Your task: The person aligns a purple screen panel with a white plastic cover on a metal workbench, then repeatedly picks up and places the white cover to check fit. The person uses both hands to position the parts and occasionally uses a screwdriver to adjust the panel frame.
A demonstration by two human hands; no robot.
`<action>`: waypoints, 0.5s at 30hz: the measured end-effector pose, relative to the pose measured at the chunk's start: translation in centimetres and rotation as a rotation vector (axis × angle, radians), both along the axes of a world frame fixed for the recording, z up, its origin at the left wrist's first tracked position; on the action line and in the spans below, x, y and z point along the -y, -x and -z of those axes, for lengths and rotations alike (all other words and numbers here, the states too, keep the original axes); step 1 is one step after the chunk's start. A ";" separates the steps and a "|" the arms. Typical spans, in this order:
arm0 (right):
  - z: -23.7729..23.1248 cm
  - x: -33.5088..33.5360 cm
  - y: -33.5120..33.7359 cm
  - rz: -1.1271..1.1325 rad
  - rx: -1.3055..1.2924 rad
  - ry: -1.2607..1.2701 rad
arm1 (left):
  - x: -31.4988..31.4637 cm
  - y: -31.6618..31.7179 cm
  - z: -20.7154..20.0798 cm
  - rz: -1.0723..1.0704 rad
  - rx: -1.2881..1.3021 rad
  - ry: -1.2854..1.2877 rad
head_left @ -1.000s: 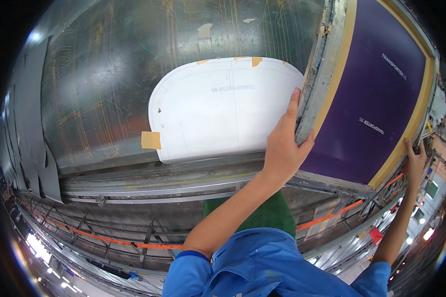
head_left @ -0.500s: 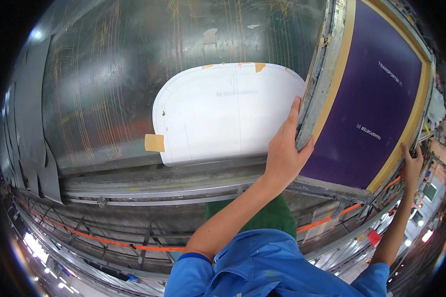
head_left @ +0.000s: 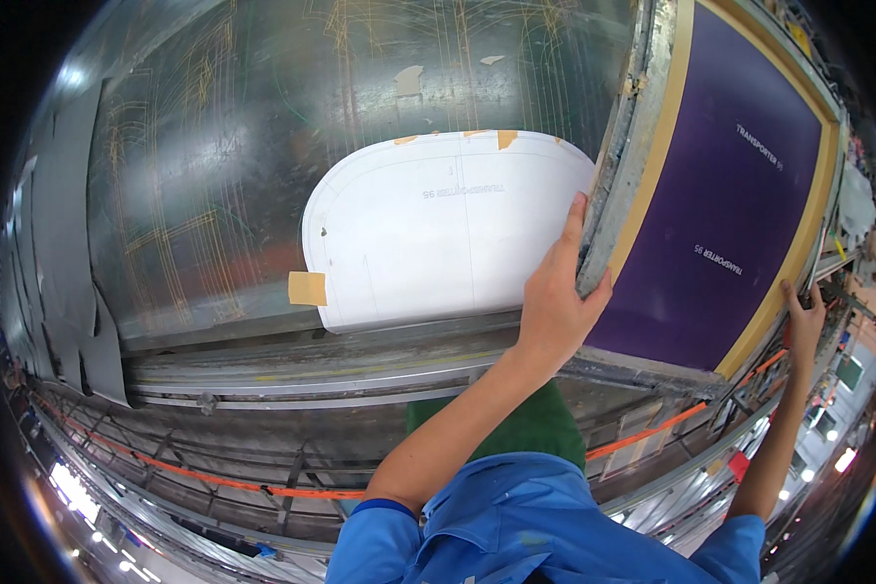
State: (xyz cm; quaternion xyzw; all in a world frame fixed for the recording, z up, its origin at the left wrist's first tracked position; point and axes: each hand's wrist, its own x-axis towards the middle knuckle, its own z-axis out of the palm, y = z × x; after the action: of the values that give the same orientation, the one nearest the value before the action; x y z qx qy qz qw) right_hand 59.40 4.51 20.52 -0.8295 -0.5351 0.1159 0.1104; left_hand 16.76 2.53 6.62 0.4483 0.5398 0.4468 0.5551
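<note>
A screen-printing frame [head_left: 652,127] stands at the right, with a purple panel bordered by tan tape and pale lettering on it. My left hand [head_left: 555,302] grips its left rail, index finger stretched along the edge and thumb over the near part. On the opposite side my right hand [head_left: 804,326] holds the right rail near its close corner; part of its fingers is hidden. A white half-oval sheet [head_left: 438,234] lies on the dark table just left of the frame. Its right end reaches the rail, close to my left index finger.
Tan tape pieces sit on the white sheet's far edge, and a tan tape square [head_left: 308,289] at its left corner. Yellow lines mark the dark tabletop [head_left: 185,127]. Grey strips [head_left: 68,243] hang at the left. A metal rail [head_left: 292,380] runs along the near edge.
The view has shifted slightly, so the white sheet appears a little lower. Both hands keep their places on the frame.
</note>
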 end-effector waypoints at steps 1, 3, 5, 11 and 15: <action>0.0 0.1 0.0 -0.001 -0.012 0.020 | 0.0 0.1 0.0 0.011 0.012 0.015; -0.1 0.6 0.4 0.018 0.026 0.010 | 0.1 0.0 0.2 0.033 0.039 0.044; 0.1 0.7 0.7 0.021 0.033 -0.005 | 0.1 -0.3 0.6 0.045 0.054 0.057; -0.2 1.0 0.0 0.033 0.021 0.012 | 0.1 -1.0 1.5 -0.003 -0.028 -0.075; -0.4 1.2 0.6 0.047 0.063 0.046 | -0.2 -1.2 1.8 -0.019 -0.049 -0.132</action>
State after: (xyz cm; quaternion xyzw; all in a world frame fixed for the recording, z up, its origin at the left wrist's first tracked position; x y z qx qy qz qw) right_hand 58.80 3.35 20.93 -0.8475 -0.5158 0.0993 0.0769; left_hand 17.96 2.71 4.86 0.4896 0.5268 0.4756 0.5066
